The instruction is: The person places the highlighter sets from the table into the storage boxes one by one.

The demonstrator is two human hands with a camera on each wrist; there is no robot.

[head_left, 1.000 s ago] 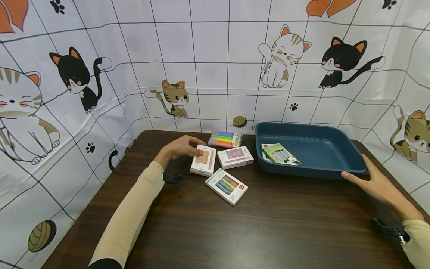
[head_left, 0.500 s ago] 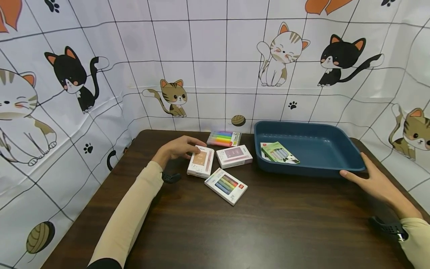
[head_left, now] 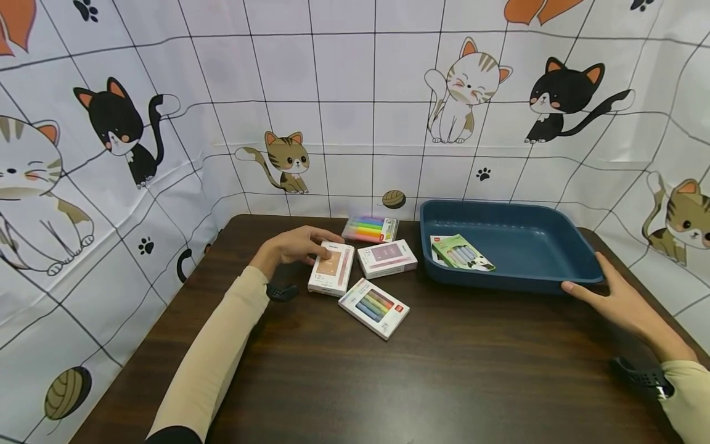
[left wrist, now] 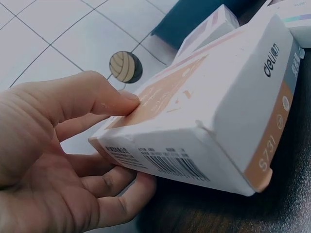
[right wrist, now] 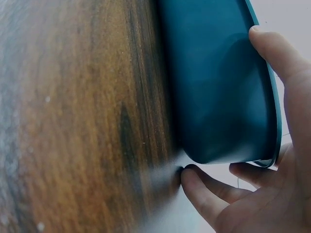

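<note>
Table (head_left: 471,370) spreads wide and dark in front of the blue tray (head_left: 538,250), giving broad room for moving there. Its right edge passes close by the tray's right end, its back edge lies near the tray's far side, and a cat-print cloth (head_left: 338,80) hangs behind the tray. To the tray's left the room is tighter, with four packs set near one another.

Against the tray's inner left end rest a green packet (head_left: 465,254) and a white packet (head_left: 438,238), the green partly over the white. Just left of the tray lies a pink-labelled box (head_left: 387,258); a rainbow marker pack (head_left: 370,229) is farther back, and a white crayon box (head_left: 374,308) sits forward and left of the tray.

Farthest left from the tray is an orange-labelled box (head_left: 331,269), held by the left hand (head_left: 291,246), thumb pressed on top, other fingers bent along its side and underneath. Whether it touches the table I cannot tell. The right hand (head_left: 624,305) grips the tray's near right corner, thumb and fingers set wide, thumb on the rim.
</note>
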